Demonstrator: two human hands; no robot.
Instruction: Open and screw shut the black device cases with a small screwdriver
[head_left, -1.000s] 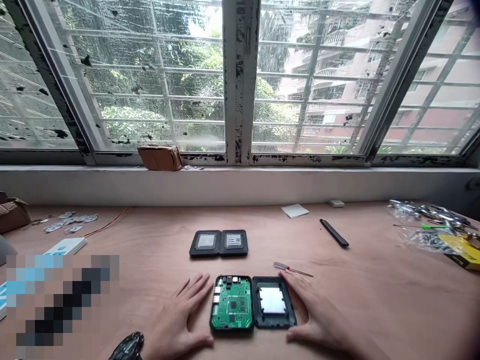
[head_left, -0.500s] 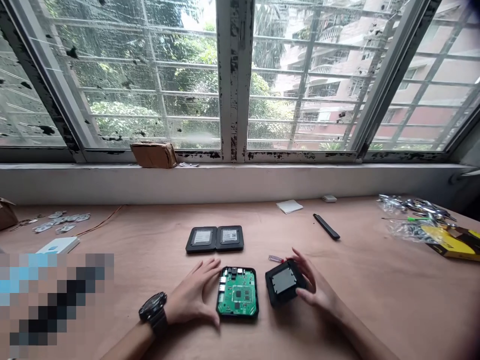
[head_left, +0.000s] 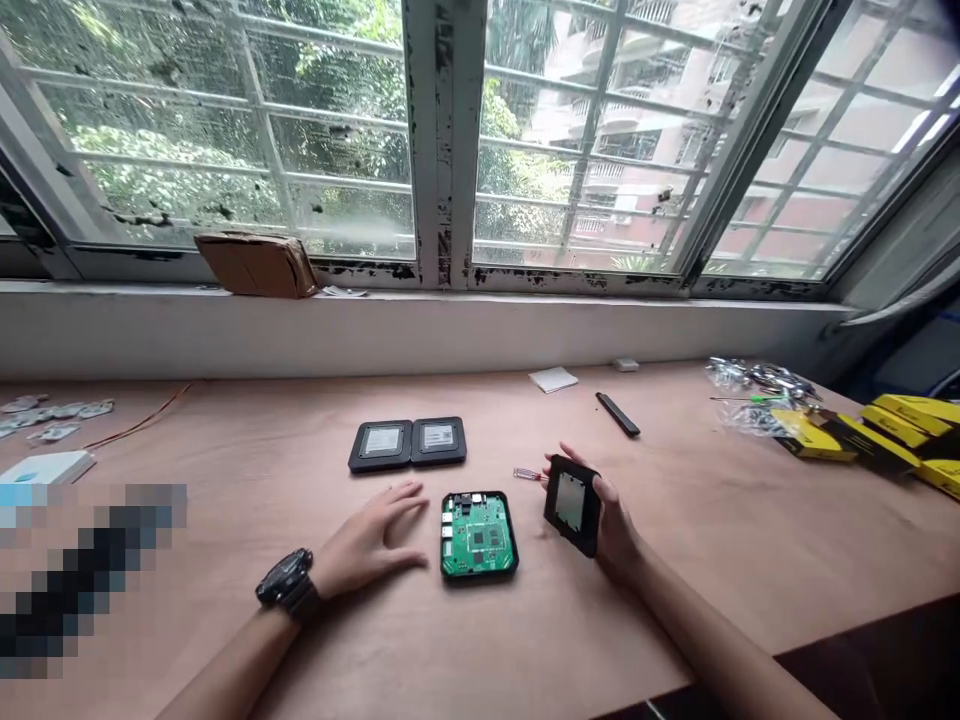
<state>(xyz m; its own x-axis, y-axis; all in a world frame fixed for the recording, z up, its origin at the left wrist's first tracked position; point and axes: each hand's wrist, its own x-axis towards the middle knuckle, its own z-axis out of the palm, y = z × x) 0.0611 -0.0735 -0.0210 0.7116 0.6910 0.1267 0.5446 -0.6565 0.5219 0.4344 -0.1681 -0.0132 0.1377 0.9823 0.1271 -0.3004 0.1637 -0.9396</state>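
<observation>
My right hand (head_left: 613,525) holds a black plastic case half (head_left: 570,505) tilted up off the table, with its square silver plate facing me. My left hand (head_left: 371,530) rests open on the wooden table (head_left: 360,650), fingers apart, just left of a green circuit board (head_left: 478,535) seated in a black housing. The hand does not touch the board. Beyond the board lies a joined pair of black device cases (head_left: 407,444) with labels on top. A small red-handled screwdriver (head_left: 527,474) lies by my right fingers, its tip hidden behind them.
A black stick-shaped object (head_left: 618,414) and a white pad (head_left: 553,379) lie further back. Plastic bags of metal parts (head_left: 757,390) and yellow boxes (head_left: 892,425) sit at right. Small metal pieces (head_left: 52,410) and an orange wire (head_left: 142,425) lie at left.
My right hand has lifted the black case half off the table and tilted it up, silver plate toward me. My left hand has drawn back slightly. The view has swung left.
</observation>
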